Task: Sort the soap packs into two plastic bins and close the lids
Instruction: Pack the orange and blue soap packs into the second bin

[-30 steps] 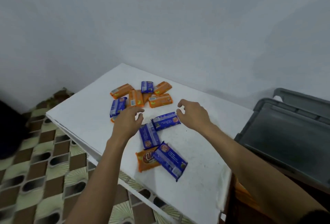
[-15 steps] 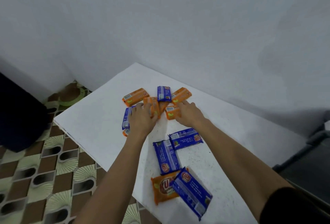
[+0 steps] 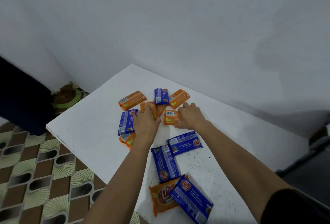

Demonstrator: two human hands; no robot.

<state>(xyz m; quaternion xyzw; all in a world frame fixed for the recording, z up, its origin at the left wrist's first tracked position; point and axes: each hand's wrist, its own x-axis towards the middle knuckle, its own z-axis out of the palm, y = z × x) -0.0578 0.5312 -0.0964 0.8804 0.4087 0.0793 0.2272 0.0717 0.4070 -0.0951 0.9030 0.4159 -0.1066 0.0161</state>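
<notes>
Left hand: my left hand (image 3: 146,124) lay palm down at the centre of the frame, fingers together and curled over an orange pack (image 3: 148,108); whether they gripped it I could not tell.
Right hand: my right hand (image 3: 190,116) lay just right of centre, fingers slightly spread, closed around the right end of a second orange pack (image 3: 170,119).
Far cluster: more orange and blue packs (image 3: 161,96) lay touching above both hands on the white table (image 3: 85,127).
Left of left hand: one blue pack (image 3: 127,122) overlapped an orange pack (image 3: 127,140).
Near packs: two blue packs (image 3: 184,143) lay below my hands; lower, a blue pack (image 3: 192,199) overlapped an orange one (image 3: 161,199).
Bins: a dark grey edge (image 3: 303,163) showed at the right edge of the frame; I could not identify it.
</notes>
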